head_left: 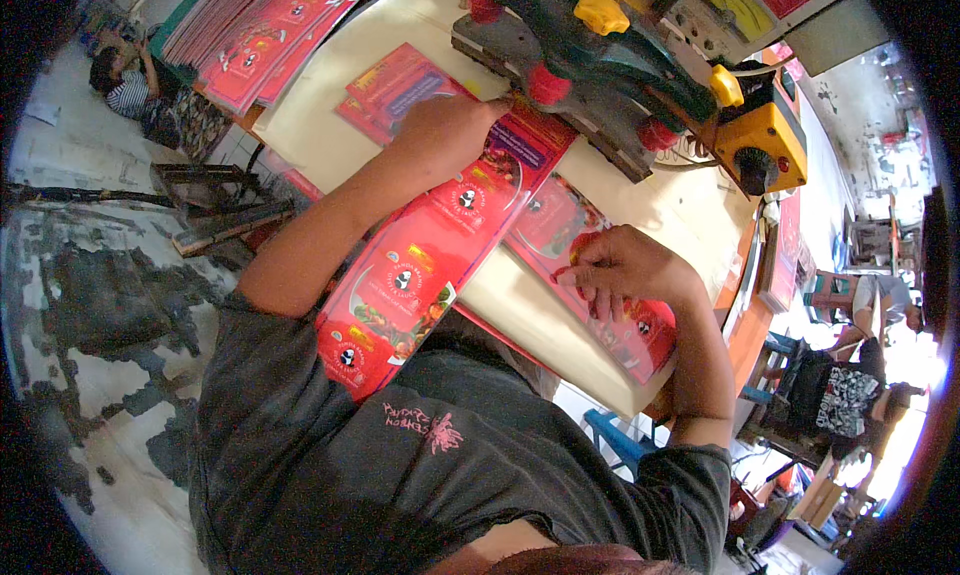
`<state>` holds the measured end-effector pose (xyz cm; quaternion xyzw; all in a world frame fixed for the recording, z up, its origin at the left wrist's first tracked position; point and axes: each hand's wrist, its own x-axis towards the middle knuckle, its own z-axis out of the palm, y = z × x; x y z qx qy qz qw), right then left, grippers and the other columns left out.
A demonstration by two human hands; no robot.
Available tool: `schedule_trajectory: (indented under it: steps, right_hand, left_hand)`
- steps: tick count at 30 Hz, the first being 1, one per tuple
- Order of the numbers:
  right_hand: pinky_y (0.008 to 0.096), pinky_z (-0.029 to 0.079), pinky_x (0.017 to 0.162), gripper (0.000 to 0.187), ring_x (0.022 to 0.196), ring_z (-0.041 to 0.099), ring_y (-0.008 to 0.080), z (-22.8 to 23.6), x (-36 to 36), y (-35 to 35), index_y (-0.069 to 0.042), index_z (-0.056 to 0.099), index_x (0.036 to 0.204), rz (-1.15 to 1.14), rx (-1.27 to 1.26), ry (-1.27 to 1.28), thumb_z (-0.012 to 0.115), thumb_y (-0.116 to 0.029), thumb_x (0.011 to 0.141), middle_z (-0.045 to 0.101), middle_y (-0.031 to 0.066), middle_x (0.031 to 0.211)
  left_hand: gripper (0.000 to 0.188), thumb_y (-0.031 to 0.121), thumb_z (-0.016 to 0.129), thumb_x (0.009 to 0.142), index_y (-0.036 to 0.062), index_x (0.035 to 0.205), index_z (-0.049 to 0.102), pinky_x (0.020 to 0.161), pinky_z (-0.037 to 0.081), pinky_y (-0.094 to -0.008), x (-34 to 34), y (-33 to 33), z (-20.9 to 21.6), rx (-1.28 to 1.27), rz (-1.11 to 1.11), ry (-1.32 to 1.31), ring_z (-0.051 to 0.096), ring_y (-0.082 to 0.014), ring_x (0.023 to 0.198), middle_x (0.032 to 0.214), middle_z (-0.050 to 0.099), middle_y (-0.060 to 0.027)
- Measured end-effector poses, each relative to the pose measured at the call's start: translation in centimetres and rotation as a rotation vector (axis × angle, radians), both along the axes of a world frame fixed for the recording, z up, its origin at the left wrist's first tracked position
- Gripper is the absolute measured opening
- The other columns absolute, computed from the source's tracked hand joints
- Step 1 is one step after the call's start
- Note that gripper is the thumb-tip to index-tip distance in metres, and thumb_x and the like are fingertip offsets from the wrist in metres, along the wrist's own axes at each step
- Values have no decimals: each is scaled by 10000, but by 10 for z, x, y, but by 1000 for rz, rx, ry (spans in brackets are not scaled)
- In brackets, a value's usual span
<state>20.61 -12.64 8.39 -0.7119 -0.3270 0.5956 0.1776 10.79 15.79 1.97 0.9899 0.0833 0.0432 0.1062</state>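
A long red printed packaging strip (pixel 415 260) runs from the dark machine (pixel 560 50) back toward my chest, its near end over my dark shirt. My left hand (pixel 455 140) is closed at the strip's far end, close to the machine's lower edge. A second red printed strip (pixel 560 215) lies slantwise to the right, somewhat blurred. Over its middle, my right hand (pixel 635 270) has its fingers curled against it; their exact grip is partly hidden. Beyond my left wrist, smaller red and purple printed pieces (pixel 400 80) lie on the pale tabletop (pixel 320 85).
A large stack of red printed sheets (pixel 265 40) stands at the far left. Red and yellow knobs stick out from the machine. A yellow control box (pixel 765 150) with a black dial sits on the right. Other people (pixel 840 390) sit further off, at both sides.
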Motion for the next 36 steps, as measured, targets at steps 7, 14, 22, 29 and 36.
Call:
schedule_trajectory:
  steps: [7,14,22,29,36]
  right_hand:
    - [302,564,482,450,567,723,187,4,-3,1,-5,658,794,-22,3,23,696,-393,1019,714,88,693]
    - [298,569,489,463,583,735,188,5,-3,1,-9,661,784,-18,13,11,694,-406,1019,709,85,683]
    - [300,570,481,468,574,734,193,10,-4,4,0,661,781,14,26,-11,689,-401,1022,721,100,684]
    - [305,573,485,459,604,749,203,4,-4,2,4,668,792,-26,-8,2,692,-393,1021,713,97,677]
    - [309,584,496,443,610,751,210,1,-3,1,11,668,800,4,-15,-40,702,-374,1017,698,89,693]
  left_hand:
    - [526,147,519,952,254,1462,589,736,589,-573,-1,-2,7,32,3,31,735,-426,850,908,732,-229]
    - [547,126,555,924,238,1458,590,745,588,-572,0,-3,8,21,-1,38,734,-423,855,914,731,-232]
    - [503,131,539,938,222,1428,608,748,585,-573,-2,-2,1,29,4,20,732,-423,865,924,731,-232]
    - [519,138,529,951,237,1457,591,760,581,-575,-1,-3,3,1,19,37,731,-426,874,929,727,-241]
    - [505,144,536,947,216,1442,603,770,583,-574,-1,-3,1,-2,18,23,732,-430,871,926,732,-239]
